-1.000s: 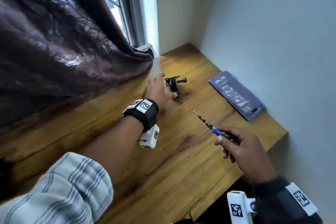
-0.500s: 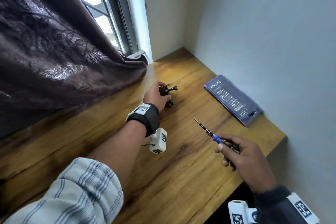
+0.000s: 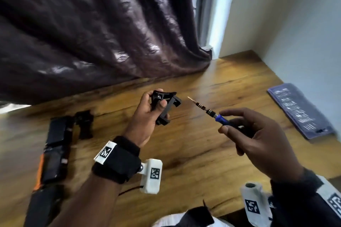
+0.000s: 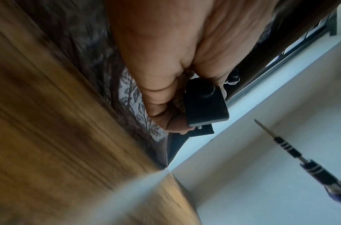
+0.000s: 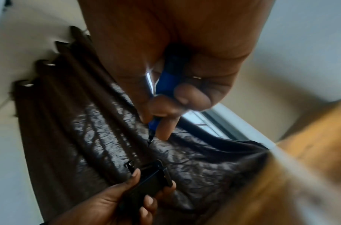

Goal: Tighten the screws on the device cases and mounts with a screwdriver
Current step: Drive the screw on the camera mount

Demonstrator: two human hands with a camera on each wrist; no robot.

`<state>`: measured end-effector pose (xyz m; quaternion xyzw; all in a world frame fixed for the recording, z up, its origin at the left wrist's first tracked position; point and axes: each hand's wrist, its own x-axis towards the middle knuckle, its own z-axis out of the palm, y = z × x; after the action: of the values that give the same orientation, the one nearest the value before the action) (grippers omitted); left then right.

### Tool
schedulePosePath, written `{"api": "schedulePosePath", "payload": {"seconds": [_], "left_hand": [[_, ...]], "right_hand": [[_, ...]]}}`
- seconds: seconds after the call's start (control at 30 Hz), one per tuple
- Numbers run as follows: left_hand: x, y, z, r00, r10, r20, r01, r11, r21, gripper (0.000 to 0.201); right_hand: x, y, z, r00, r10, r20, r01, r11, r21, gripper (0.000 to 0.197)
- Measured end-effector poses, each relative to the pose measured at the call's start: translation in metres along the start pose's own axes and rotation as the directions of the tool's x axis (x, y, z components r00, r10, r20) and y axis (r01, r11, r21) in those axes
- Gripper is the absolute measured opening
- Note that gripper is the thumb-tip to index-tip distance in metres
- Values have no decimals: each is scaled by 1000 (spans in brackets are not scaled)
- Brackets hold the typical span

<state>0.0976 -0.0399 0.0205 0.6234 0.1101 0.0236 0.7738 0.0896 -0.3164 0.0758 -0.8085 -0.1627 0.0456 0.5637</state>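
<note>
My left hand (image 3: 147,110) grips a small black mount (image 3: 167,106) above the wooden table, fingers and thumb curled round it; a silver screw head shows near its top. The mount (image 4: 204,105) fills the space below my palm in the left wrist view, and the mount (image 5: 150,179) shows low in the right wrist view. My right hand (image 3: 245,131) pinches a precision screwdriver (image 3: 208,111) with a blue handle, its tip pointing up-left toward the mount with a gap between them. The screwdriver (image 4: 298,156) and the screwdriver (image 5: 166,85) appear in both wrist views.
Black device cases (image 3: 57,145) and a small black mount (image 3: 84,123) lie on the table (image 3: 184,153) at the left. A purple screwdriver bit case (image 3: 299,110) lies at the right by the wall. A dark curtain (image 3: 92,33) hangs along the table's far edge.
My left hand has picked the black mount up off the table and brought it toward me. My right hand with the screwdriver has come closer to it. The view has swung left.
</note>
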Motion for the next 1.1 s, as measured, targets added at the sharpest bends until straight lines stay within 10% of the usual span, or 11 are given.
{"api": "schedulePosePath", "payload": {"seconds": [0.43, 1.1], "left_hand": [[-88, 43, -106, 977, 186, -102, -177, 980, 91, 42], [-116, 50, -162, 961, 267, -75, -221, 899, 377, 38]], "right_hand": [[-19, -116, 103, 914, -379, 144, 405, 864, -300, 35], [-24, -154, 155, 826, -485, 286, 561, 661, -499, 25]]}}
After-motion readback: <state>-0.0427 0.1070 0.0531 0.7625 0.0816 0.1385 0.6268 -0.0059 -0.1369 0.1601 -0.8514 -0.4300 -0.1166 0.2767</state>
